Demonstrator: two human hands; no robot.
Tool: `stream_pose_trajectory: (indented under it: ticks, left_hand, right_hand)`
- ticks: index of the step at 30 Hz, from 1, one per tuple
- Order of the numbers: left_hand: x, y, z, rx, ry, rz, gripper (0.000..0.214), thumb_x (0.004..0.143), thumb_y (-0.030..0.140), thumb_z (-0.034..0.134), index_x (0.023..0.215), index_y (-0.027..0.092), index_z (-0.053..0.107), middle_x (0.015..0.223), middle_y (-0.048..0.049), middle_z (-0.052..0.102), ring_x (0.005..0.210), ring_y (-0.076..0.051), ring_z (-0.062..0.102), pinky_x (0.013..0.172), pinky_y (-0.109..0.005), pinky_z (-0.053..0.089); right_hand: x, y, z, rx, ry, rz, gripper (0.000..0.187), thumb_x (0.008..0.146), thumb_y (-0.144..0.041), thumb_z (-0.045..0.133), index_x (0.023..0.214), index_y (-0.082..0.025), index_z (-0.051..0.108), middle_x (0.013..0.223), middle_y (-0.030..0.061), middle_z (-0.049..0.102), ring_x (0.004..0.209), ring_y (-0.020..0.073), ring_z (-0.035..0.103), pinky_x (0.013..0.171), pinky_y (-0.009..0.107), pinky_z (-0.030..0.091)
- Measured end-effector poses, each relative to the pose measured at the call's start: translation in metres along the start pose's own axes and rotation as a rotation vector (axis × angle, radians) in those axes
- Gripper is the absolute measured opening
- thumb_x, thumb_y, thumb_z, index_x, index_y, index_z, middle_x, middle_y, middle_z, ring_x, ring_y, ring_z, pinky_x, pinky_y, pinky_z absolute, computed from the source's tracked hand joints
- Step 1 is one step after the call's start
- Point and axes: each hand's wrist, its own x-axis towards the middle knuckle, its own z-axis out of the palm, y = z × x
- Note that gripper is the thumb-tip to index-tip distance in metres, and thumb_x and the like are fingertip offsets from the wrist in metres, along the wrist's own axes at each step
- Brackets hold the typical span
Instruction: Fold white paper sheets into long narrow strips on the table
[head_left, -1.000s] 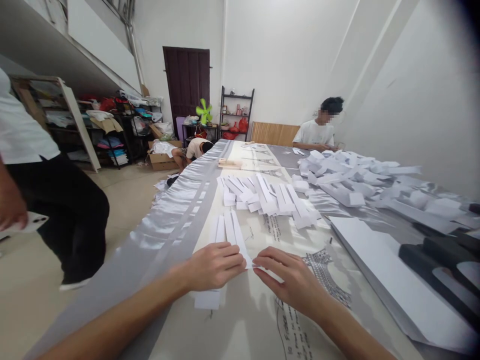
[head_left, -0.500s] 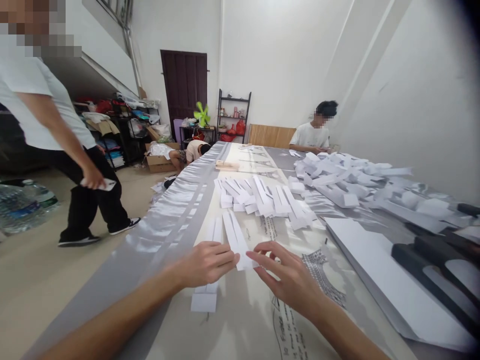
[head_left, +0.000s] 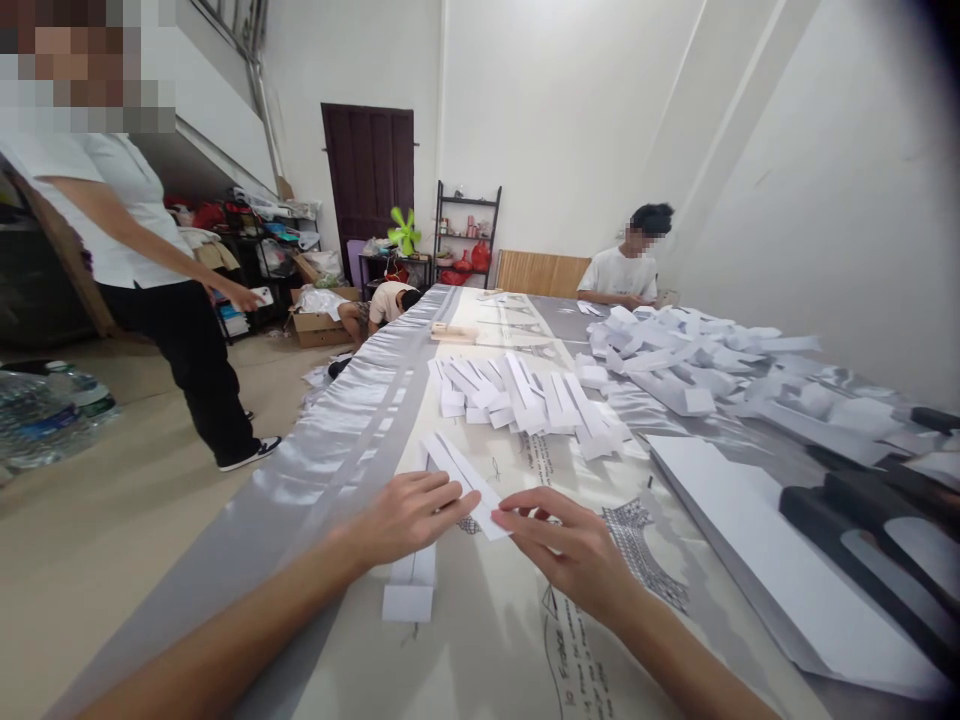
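Observation:
A folded white paper strip (head_left: 459,468) with a slit along its length slants between my two hands. My left hand (head_left: 412,515) pinches its left edge with thumb and fingers. At its near end, my right hand (head_left: 574,540) grips the corner between thumb and fingertips. Beneath my left hand lies a second folded paper strip (head_left: 409,602), partly covered by the hand and wrist. Just beyond, a spread of similar folded strips (head_left: 525,395) overlaps on the printed cloth (head_left: 480,640).
A heap of loose white paper pieces (head_left: 697,350) covers the table's right side. Nearer sits a stack of white sheets (head_left: 757,540) beside a dark object (head_left: 862,540). One person stands at left holding a phone (head_left: 262,297); another sits at the far right; a third crouches beyond the table.
The paper strip has tilted further left at its far end, still held by both hands. The standing person has shifted and raised the phone hand.

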Motion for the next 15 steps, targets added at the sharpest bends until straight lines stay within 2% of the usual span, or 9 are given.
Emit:
stream_pose_trajectory:
  ticks: [3, 6, 8, 10, 12, 14, 15]
  left_hand:
    - [-0.002, -0.005, 0.003, 0.02, 0.049, -0.091, 0.021, 0.099, 0.006, 0.05, 0.117, 0.015, 0.057, 0.083, -0.0033, 0.063, 0.074, -0.017, 0.057, 0.068, -0.029, 0.045]
    - [-0.008, -0.015, 0.009, -0.014, 0.039, -0.222, 0.022, 0.1, 0.014, 0.052, 0.121, 0.017, 0.06, 0.114, -0.0127, 0.068, 0.105, -0.025, 0.061, 0.087, -0.038, 0.048]
    - [-0.016, -0.025, 0.015, -0.106, -0.008, -0.252, 0.025, 0.102, 0.014, 0.049, 0.123, 0.02, 0.062, 0.122, -0.0122, 0.068, 0.12, -0.026, 0.058, 0.096, -0.042, 0.045]
    - [-0.023, -0.036, 0.019, -0.25, -0.035, -0.309, 0.027, 0.104, 0.016, 0.044, 0.119, 0.02, 0.066, 0.112, -0.0094, 0.073, 0.114, -0.024, 0.063, 0.099, -0.042, 0.043]
    - [-0.029, -0.047, 0.019, -0.459, -0.052, -0.401, 0.024, 0.104, 0.027, 0.05, 0.104, 0.02, 0.073, 0.102, -0.0085, 0.075, 0.1, -0.021, 0.068, 0.096, -0.037, 0.045]
    - [-0.032, -0.057, 0.014, -0.678, -0.085, -0.566, 0.025, 0.099, 0.035, 0.059, 0.092, 0.019, 0.076, 0.095, -0.0066, 0.076, 0.09, -0.02, 0.069, 0.088, -0.031, 0.048]
    - [-0.033, -0.061, 0.011, -0.758, -0.095, -0.671, 0.025, 0.096, 0.039, 0.063, 0.089, 0.018, 0.076, 0.093, -0.0057, 0.076, 0.087, -0.02, 0.068, 0.083, -0.029, 0.049]
  right_hand:
    - [0.005, 0.0, -0.008, 0.061, 0.045, 0.031, 0.035, 0.095, -0.007, 0.059, 0.119, -0.03, 0.073, 0.096, 0.0056, 0.07, 0.079, 0.0151, 0.066, 0.059, 0.026, 0.055]
    - [0.007, 0.0, -0.015, 0.178, 0.049, 0.1, 0.037, 0.095, -0.009, 0.059, 0.119, -0.033, 0.074, 0.09, 0.0041, 0.068, 0.072, 0.0147, 0.064, 0.056, 0.027, 0.053]
    - [0.007, 0.001, -0.019, 0.229, 0.053, 0.154, 0.035, 0.095, -0.011, 0.06, 0.117, -0.033, 0.076, 0.089, 0.0039, 0.068, 0.07, 0.0148, 0.063, 0.054, 0.027, 0.052]
    - [0.006, 0.005, -0.024, 0.249, 0.076, 0.227, 0.031, 0.094, -0.014, 0.063, 0.113, -0.033, 0.077, 0.085, 0.0033, 0.069, 0.068, 0.015, 0.063, 0.053, 0.026, 0.051]
    - [0.006, 0.011, -0.03, 0.268, 0.102, 0.342, 0.022, 0.091, -0.018, 0.068, 0.105, -0.031, 0.08, 0.079, 0.0027, 0.069, 0.065, 0.0153, 0.061, 0.052, 0.026, 0.049]
    - [0.006, 0.018, -0.038, 0.296, 0.098, 0.505, 0.01, 0.089, -0.025, 0.072, 0.089, -0.026, 0.082, 0.067, 0.0018, 0.066, 0.059, 0.0148, 0.058, 0.051, 0.027, 0.047]
    - [0.006, 0.023, -0.042, 0.314, 0.075, 0.595, 0.012, 0.089, -0.03, 0.073, 0.082, -0.024, 0.081, 0.061, 0.0013, 0.064, 0.055, 0.0144, 0.055, 0.051, 0.027, 0.047]
